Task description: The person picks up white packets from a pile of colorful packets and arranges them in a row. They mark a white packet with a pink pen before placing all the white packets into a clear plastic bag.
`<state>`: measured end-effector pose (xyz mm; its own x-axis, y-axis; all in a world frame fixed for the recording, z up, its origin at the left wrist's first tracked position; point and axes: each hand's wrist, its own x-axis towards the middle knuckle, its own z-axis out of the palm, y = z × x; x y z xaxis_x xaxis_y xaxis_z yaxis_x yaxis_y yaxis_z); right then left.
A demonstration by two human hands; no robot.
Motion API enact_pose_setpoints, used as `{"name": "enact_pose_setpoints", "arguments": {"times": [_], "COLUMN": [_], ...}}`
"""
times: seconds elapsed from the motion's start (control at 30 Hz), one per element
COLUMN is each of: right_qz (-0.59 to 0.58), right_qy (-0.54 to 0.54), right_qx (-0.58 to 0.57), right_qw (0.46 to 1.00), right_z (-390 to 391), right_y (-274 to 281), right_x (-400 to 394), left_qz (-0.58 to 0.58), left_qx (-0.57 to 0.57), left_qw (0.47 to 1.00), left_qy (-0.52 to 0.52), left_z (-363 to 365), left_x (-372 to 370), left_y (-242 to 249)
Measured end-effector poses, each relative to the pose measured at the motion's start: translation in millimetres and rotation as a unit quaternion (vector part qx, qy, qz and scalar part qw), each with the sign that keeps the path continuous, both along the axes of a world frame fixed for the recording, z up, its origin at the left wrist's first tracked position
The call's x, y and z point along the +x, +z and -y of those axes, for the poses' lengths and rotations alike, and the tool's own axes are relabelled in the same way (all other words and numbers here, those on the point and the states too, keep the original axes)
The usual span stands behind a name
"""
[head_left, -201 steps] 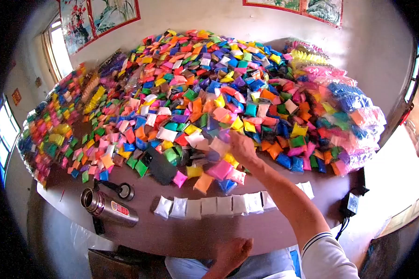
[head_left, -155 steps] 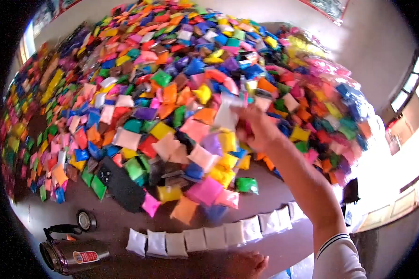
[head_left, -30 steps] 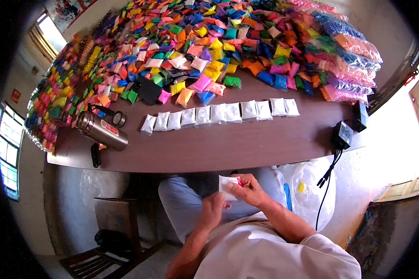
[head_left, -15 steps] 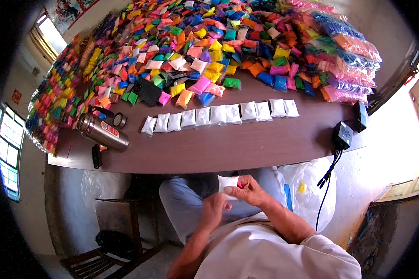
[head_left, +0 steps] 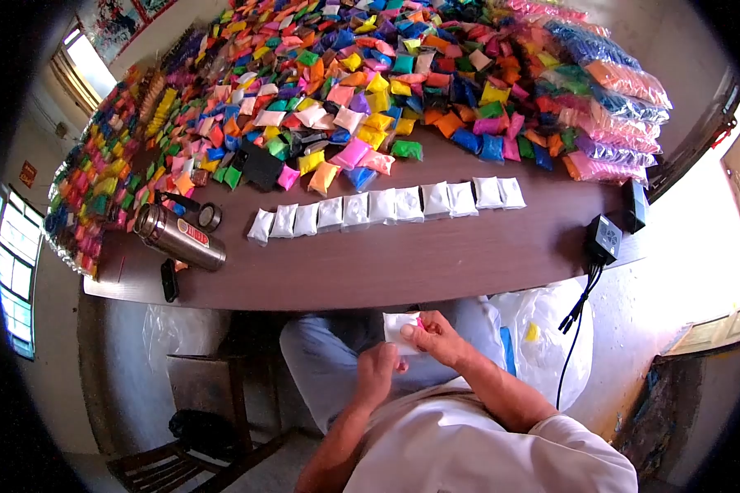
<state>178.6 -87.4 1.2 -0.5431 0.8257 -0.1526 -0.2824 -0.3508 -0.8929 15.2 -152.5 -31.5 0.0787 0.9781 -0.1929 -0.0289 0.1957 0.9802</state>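
Over my lap, below the table's front edge, I hold a small white packet (head_left: 396, 325). My right hand (head_left: 438, 338) is closed on its right side, thumb pressed across the front. A bit of something pink shows by those fingers, too small to name. My left hand (head_left: 377, 366) is closed at the packet's lower left edge, its fingertips partly hidden. On the table, a row of several similar white packets (head_left: 355, 209) lies side by side, running from left to right beyond my hands.
Many coloured packets (head_left: 370, 99) are heaped across the back of the brown table (head_left: 345, 267). A steel flask (head_left: 179, 237) lies at the left beside a dark phone-like object (head_left: 169, 280). A black cabled box (head_left: 603, 239) sits at the right edge; a wooden chair (head_left: 214, 394) stands lower left.
The white packet has tilted slightly in my fingers, and my right thumb has shifted a little to the right on it. Both hands stay over my lap; the row is unchanged.
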Motion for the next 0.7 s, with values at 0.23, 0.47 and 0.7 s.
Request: {"name": "enact_pose_setpoints", "arguments": {"times": [0.23, 0.47, 0.7], "right_qz": [-0.084, -0.063, -0.039], "right_qy": [0.076, 0.040, 0.007], "right_qx": [-0.015, 0.005, 0.033], "right_qw": [0.993, 0.997, 0.999], "right_z": [5.4, 3.7, 1.9], "right_y": [-11.7, -4.5, -8.3], "right_x": [-2.9, -4.7, -5.4], "left_qz": [-0.009, -0.001, 0.002], "left_qx": [-0.040, -0.025, -0.038], "left_qw": [0.998, 0.999, 0.999], "left_qy": [0.036, 0.031, 0.017], "left_z": [-0.8, -4.3, -1.3], "left_x": [5.1, 2.4, 5.4], "left_y": [16.0, 11.6, 0.8]}}
